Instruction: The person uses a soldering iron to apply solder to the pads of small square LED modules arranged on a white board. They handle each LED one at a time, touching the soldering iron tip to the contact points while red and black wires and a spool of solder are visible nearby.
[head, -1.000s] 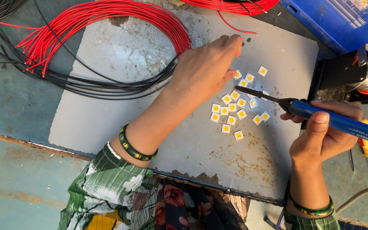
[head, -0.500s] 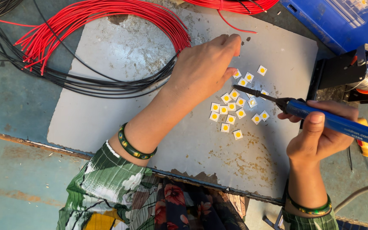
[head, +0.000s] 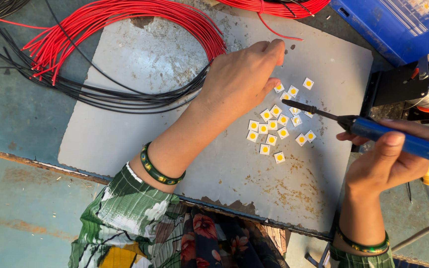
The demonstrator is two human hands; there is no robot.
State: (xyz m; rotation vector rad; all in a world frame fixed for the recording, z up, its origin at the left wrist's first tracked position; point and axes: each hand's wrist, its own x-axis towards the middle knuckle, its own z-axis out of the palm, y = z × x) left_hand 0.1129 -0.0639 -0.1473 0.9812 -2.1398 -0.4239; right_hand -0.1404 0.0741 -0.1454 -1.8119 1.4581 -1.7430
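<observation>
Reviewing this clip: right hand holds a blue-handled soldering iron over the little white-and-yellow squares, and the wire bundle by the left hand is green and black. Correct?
Not quite. The head view shows the wire bundle is red and black, not green. The right hand does hold the blue-handled soldering iron over the squares, by the left hand.

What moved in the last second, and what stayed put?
Hardly anything moved. The right hand keeps gripping the blue soldering iron, tip over the little white squares. The left hand still rests beside them. Red wires unchanged.
</observation>
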